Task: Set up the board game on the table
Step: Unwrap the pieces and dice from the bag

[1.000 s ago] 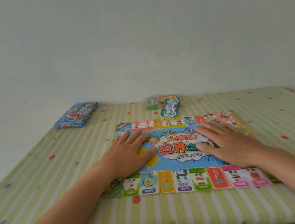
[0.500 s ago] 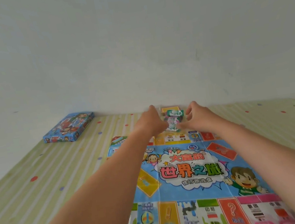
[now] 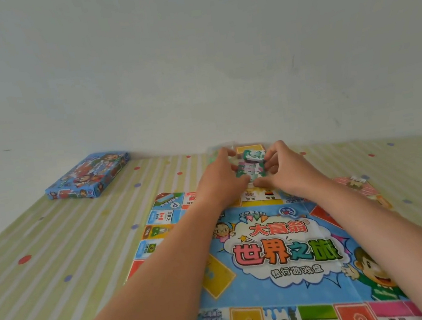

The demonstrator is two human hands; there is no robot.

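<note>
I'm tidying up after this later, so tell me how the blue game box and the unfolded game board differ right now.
The blue rectangular game box sits far left by the wall, untouched; the colourful unfolded game board lies mid-table under the person's forearms. The box is a thick, closed block; the board is a thin flat sheet. The box looks much smaller than the board. Both carry bright cartoon artwork and rest on the striped tablecloth.

Count on the table (image 3: pixel 43 264): 1 game board (image 3: pixel 280 256), unfolded flat. 1 blue game box (image 3: pixel 88 180), far left. 2 green-and-pink bundles of play money (image 3: pixel 250 165) — one stacked behind the other. 1 yellow card stack (image 3: pixel 250 148) just beyond. 2 hands — left hand (image 3: pixel 218 179), right hand (image 3: pixel 285 169).
</note>
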